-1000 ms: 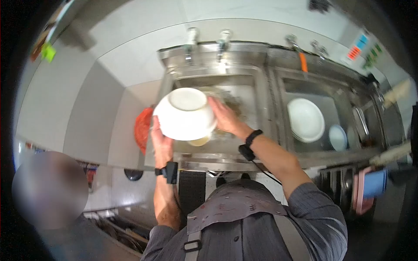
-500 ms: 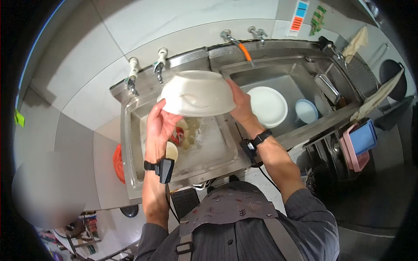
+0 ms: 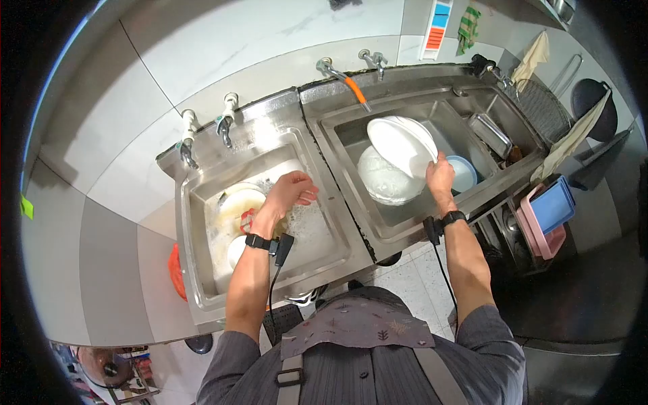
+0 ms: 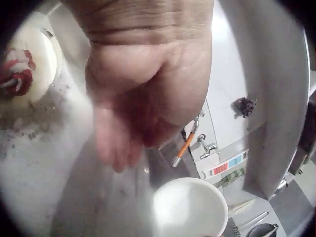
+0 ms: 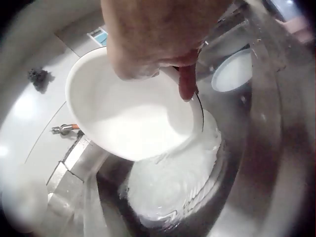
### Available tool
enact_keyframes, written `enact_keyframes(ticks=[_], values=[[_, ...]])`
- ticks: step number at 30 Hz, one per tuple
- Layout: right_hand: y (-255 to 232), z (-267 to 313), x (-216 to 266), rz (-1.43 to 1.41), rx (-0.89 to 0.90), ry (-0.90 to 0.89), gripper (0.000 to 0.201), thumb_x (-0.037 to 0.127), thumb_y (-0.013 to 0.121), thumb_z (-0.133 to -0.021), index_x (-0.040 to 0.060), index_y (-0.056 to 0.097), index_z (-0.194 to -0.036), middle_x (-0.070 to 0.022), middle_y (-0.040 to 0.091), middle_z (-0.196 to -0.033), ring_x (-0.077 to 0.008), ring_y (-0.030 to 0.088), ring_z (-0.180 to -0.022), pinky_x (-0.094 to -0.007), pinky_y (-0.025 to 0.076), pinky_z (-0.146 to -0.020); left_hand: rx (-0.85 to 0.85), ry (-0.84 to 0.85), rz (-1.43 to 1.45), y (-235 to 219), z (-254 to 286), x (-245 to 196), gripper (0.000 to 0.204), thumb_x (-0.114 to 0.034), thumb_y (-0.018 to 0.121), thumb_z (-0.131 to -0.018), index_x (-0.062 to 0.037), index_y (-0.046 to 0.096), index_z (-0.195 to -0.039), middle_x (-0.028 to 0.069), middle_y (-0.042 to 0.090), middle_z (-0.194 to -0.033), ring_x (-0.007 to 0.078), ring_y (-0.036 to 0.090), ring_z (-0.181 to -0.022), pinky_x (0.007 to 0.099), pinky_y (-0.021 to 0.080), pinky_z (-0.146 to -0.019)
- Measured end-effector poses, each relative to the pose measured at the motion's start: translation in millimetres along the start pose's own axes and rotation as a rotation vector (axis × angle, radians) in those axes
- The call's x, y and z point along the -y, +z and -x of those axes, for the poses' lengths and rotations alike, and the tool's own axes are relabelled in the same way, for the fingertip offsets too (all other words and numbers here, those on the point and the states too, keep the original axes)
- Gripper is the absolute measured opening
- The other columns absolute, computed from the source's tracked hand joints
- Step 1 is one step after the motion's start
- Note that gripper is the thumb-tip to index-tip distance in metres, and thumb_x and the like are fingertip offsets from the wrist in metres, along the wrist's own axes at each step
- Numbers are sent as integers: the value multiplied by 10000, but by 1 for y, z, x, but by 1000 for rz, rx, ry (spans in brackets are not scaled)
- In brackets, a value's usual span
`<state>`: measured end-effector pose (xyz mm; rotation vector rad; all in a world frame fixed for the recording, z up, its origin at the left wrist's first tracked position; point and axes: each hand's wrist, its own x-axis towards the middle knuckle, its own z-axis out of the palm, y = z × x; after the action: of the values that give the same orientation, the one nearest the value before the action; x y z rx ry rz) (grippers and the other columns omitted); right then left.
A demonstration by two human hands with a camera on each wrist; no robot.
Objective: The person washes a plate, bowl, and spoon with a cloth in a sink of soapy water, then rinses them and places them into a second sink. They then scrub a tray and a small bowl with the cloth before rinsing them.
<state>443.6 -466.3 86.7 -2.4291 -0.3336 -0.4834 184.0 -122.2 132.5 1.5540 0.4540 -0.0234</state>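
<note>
My right hand (image 3: 440, 179) grips a white bowl (image 3: 399, 145) by its rim, thumb on the inside wall in the right wrist view. The bowl is tipped steeply over the right basin. Below its lower edge, rippling water covers a white bowl (image 5: 170, 185) in that basin. Over the right part of the left basin hangs my left hand (image 3: 291, 192), its fingers loosely bent and holding nothing. Beneath and left of it lie a white plate (image 3: 241, 200), a red-and-white crumpled thing (image 4: 19, 71) and a smaller white dish (image 3: 236, 252), in cloudy water.
A light blue bowl (image 3: 463, 174) sits right of the wet bowl. A metal divider separates the left basin (image 3: 329, 260) from the right one. A tap with an orange hose (image 3: 356, 91) reaches over the right basin's back edge. A metal container (image 3: 490, 135) lies farther right.
The white bowl, earlier in both hands over the left basin, has moved right and now tips over the right basin in my right hand alone. My left hand has let go of it.
</note>
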Motion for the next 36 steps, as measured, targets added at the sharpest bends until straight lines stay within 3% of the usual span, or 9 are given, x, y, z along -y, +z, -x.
enact_keyframes(ticks=[5,11,20,23,26,27,28,31,36], values=[[24,-5,-32,115,100,51,322,104,561,-868,-5,671,-1151,-282,722,-949,-451,706,-921,-534,555,-843,-51,-112,-30,-8,9,26,154,-181,612,-1003,-36,615,-1052,131,734,-999,201,727,-849,314,600,-728],[36,-24,-19,24,372,317,306,122,540,-884,-23,665,-1123,-293,724,-949,-452,723,-891,-507,574,-861,-114,-159,21,-25,16,55,184,-183,633,-978,-36,612,-1086,119,731,-988,188,718,-818,311,595,-709],[61,-37,-58,307,350,19,411,202,583,-909,-64,561,-1220,-308,716,-1010,-424,723,-972,-483,571,-895,-233,-183,83,-41,37,81,227,-188,630,-990,-8,602,-1125,147,730,-995,210,729,-818,314,604,-694],[57,-47,-57,539,536,-179,413,340,626,-928,5,640,-1170,-273,720,-1069,-409,720,-1002,-482,574,-892,-281,-213,56,-41,44,91,246,-201,627,-976,-2,622,-1119,122,730,-987,190,714,-788,311,589,-661],[59,-70,-27,578,558,-293,353,356,619,-942,61,698,-1118,-218,731,-1083,-406,714,-1018,-490,566,-912,-237,-277,-303,-65,43,122,292,-257,644,-940,9,682,-1054,97,726,-978,140,690,-764,297,559,-621],[69,-79,-23,510,483,-351,366,356,620,-938,47,693,-1121,-216,732,-1063,-417,706,-1012,-504,559,-909,-276,-246,-466,-62,62,102,314,-298,655,-895,-6,723,-987,109,733,-918,197,711,-800,333,563,-678],[78,-82,-12,439,407,-395,378,355,621,-935,34,688,-1124,-214,732,-1044,-428,699,-1007,-518,551,-905,-333,-164,-797,-81,63,124,336,-343,660,-851,-44,758,-968,144,744,-893,307,724,-871,408,563,-772],[74,-80,65,235,392,-600,394,359,612,-927,19,675,-1117,-231,721,-1020,-445,681,-994,-535,536,-882,-509,-211,-902,-110,106,106,351,-370,664,-820,-81,772,-987,167,746,-947,391,704,-944,469,544,-854],[80,-27,219,-179,761,-797,313,304,614,-899,22,697,-1006,-221,708,-985,-406,680,-949,-488,527,-816,-606,-390,-984,-169,155,139,403,-350,675,-838,-34,744,-1078,218,739,-1001,339,725,-921,450,553,-826]])
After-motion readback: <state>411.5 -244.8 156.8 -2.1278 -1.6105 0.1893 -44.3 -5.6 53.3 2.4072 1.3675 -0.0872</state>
